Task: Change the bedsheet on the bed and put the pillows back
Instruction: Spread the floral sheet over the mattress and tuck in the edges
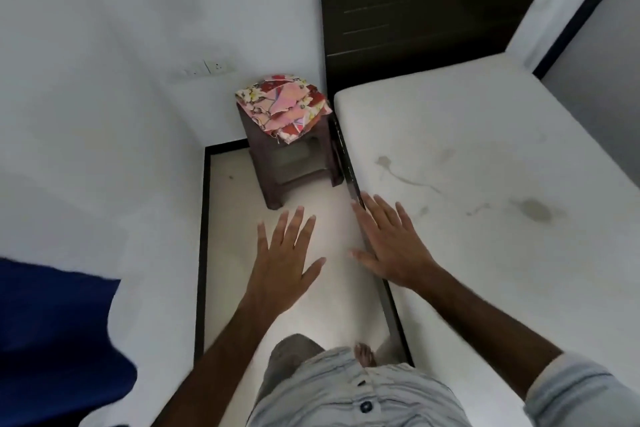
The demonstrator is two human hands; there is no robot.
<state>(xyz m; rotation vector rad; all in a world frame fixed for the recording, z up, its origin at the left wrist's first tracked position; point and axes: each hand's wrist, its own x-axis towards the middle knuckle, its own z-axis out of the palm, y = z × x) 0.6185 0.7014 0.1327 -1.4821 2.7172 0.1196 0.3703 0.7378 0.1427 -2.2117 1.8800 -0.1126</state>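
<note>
Bare mattress, both hands out, holding nothing.

Left hand is hovering over the floor, fingers spread and released. Right hand, at 3 o'clock of it, is reaching over the mattress edge, fingers likewise released. Folded floral bedsheet is lying on a brown stool at 12 o'clock, just beside the dark headboard.

Soft, dim daylight fills the room with a cool bluish cast. A bright patch glares on the floor just under the hands, and the stool beyond it sits in shade. The picture is slightly soft throughout. Wide-angle bending curves the headboard behind the stool
</note>
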